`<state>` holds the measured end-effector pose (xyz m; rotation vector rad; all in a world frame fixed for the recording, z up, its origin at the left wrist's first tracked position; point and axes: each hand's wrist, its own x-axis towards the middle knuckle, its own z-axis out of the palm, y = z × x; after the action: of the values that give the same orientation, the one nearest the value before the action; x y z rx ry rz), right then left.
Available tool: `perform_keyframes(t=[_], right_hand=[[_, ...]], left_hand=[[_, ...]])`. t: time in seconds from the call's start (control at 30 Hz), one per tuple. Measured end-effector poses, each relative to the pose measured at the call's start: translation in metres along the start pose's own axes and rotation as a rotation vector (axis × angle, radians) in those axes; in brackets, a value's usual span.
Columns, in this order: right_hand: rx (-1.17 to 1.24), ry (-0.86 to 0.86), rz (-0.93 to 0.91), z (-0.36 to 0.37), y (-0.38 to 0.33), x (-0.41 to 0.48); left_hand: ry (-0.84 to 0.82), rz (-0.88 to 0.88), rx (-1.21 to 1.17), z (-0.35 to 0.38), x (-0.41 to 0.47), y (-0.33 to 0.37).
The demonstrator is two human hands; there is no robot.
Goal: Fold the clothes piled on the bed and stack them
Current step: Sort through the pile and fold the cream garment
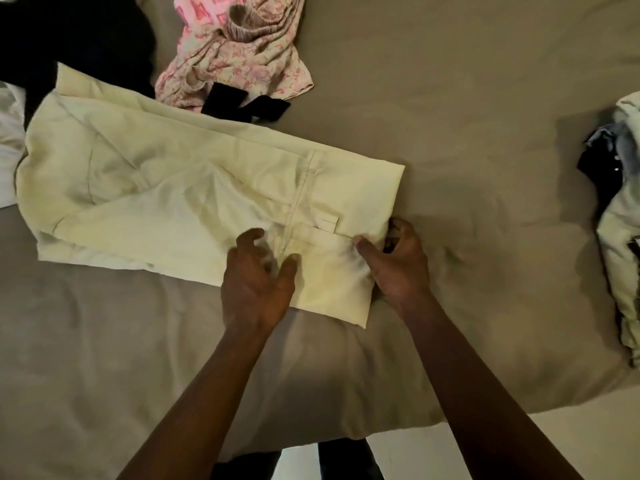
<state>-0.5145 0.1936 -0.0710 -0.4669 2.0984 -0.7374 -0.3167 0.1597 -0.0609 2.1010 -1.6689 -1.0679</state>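
A pair of cream trousers [166,188] lies across the bed [467,98], legs stretched to the left, waistband end at the right. My right hand [398,265] grips the waistband corner, thumb on top and fingers curled under the edge. My left hand [259,275] hovers over the trousers just left of the belt loop, with its fingers bent like claws and blurred; whether it touches or holds the cloth is unclear.
A crumpled pink patterned garment [239,53] and a black piece [246,105] lie beyond the trousers. Dark clothing [69,39] sits at the far left. A pale and denim heap [620,216] lies at the right edge. The bed's front edge [450,420] is near my body.
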Motion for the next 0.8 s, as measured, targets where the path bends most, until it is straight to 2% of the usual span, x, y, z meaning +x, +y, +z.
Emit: perform_keyframes(t=[0.03,0.17,0.33,0.4,0.47,0.57,0.67,0.73,0.8], right_hand=[[0.009,-0.004,0.003,0.000,0.000,0.001],[0.133,-0.021,0.056,0.000,0.002,0.005],[0.266,-0.073,0.096,-0.002,-0.003,0.002],[0.395,-0.087,0.115,-0.003,-0.010,0.001],[0.414,-0.086,0.062,-0.002,-0.022,-0.007],[0.380,-0.095,-0.051,0.007,-0.041,-0.019],[0.336,-0.111,-0.091,0.020,-0.055,-0.028],[0.300,-0.102,-0.095,0.025,-0.058,-0.029],[0.254,-0.067,-0.089,0.024,-0.058,-0.026]], left_hand=[[-0.039,-0.061,-0.049,0.000,-0.001,0.000],[-0.122,-0.029,-0.211,0.002,0.003,-0.006],[-0.097,-0.016,-0.122,0.001,0.011,-0.011],[-0.084,0.070,-0.045,0.002,0.011,-0.009],[-0.062,0.192,0.057,0.000,0.010,-0.010],[0.005,0.360,-0.028,-0.015,0.012,0.001],[-0.203,0.552,-0.064,-0.030,0.026,0.024],[-0.384,0.678,0.134,-0.031,0.044,0.037],[-0.500,0.707,0.485,-0.031,0.068,0.043]])
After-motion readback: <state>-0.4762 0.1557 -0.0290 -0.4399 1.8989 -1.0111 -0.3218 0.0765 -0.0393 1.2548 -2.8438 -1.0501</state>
